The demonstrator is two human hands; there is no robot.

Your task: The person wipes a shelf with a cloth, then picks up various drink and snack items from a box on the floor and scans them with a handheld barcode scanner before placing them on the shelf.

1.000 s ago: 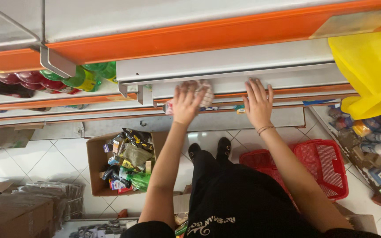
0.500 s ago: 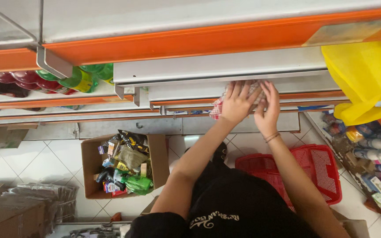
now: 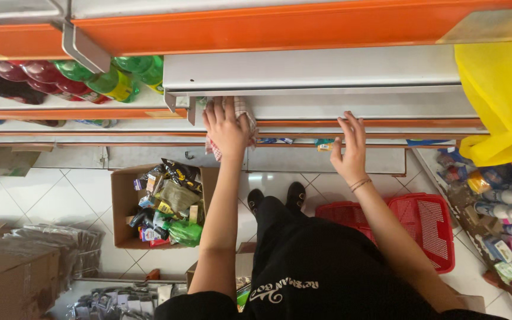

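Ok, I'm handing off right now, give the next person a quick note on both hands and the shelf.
Left hand presses a checked cloth flat on the grey shelf, near its left end. Right hand rests open on the shelf's front edge, holding nothing. Cardboard box of mixed goods and red basket sit on the floor below. Whether the shelf is wiped clean cannot be told.

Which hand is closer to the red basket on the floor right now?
The right hand. It rests on the shelf edge almost directly above the red basket. The left hand presses a checked cloth on the shelf farther left, above the cardboard box.
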